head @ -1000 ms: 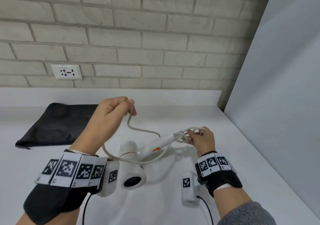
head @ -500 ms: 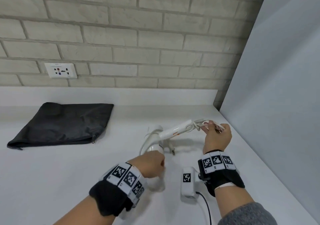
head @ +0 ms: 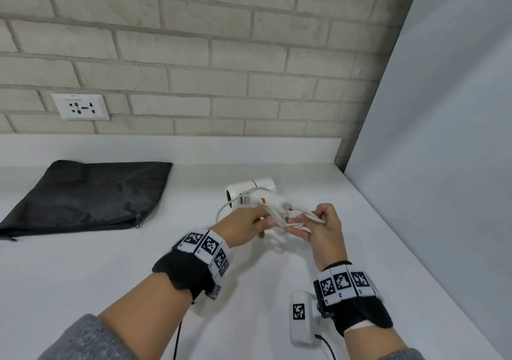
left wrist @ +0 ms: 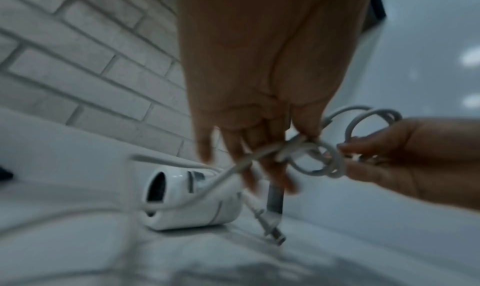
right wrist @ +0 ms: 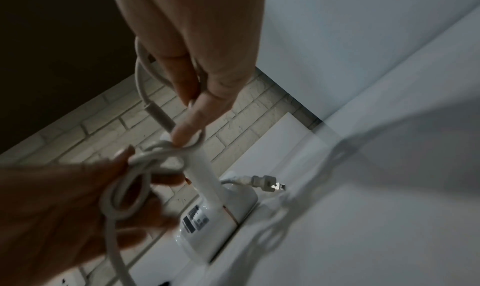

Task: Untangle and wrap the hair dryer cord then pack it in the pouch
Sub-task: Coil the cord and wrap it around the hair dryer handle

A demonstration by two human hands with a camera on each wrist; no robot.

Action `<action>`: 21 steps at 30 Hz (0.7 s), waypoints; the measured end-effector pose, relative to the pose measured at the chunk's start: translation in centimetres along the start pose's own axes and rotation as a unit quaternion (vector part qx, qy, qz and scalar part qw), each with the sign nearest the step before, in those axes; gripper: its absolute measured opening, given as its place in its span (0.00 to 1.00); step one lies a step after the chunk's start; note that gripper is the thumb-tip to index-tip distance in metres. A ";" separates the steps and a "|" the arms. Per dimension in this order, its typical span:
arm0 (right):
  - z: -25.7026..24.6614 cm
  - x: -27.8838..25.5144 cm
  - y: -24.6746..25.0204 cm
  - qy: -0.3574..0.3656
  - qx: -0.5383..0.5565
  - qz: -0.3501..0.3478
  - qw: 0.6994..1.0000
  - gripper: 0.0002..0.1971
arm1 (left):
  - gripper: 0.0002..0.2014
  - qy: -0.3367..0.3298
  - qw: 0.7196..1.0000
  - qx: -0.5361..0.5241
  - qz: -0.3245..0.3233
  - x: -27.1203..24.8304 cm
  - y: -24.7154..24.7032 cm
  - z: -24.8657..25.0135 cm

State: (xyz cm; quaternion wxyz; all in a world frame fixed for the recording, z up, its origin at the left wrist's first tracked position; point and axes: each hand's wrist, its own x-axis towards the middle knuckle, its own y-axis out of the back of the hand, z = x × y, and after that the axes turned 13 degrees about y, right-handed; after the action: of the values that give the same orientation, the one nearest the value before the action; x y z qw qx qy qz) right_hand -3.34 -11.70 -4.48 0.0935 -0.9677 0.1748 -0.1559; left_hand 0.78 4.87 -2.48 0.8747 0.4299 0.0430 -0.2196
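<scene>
Two hands meet over the white surface (head: 83, 271), left hand (head: 243, 228) and right hand (head: 324, 228) each pinching the knotted cord (head: 291, 222), hair dryer (head: 250, 190) just behind them, black pouch (head: 83, 193) far left, side wall (head: 443, 138) close right, left hand has come up from the surface to the knot.

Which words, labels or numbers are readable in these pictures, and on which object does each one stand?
No text can be read as words.
Hair dryer: rating label, print too blurred to read.
Wall socket: faint small print on its plate, too small.
Wrist bands and wrist camera: only black-and-white square code markers.
Pouch: no text visible.
</scene>
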 end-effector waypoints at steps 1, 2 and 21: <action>0.1 0.0 0.1 -0.017 -0.005 0.006 1.000 0.13 | 0.11 0.005 0.999 -0.042 -0.034 -0.2 -0.1 -0.2; 0.1 0.0 0.2 -0.036 -0.021 0.003 0.999 0.12 | 0.10 0.008 0.995 -0.087 -0.051 -0.4 -0.1 -0.3; -3.5 0.0 -1.7 0.073 -0.467 -0.381 0.794 0.13 | 0.10 -0.067 0.972 0.093 0.207 -3.5 0.6 -0.6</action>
State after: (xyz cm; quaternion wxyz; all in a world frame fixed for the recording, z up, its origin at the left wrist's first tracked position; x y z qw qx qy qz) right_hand -3.99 -10.56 -0.85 -0.4500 -0.8678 -0.1502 -0.1481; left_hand -2.02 6.87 -1.55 0.8585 0.4930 -0.1258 -0.0650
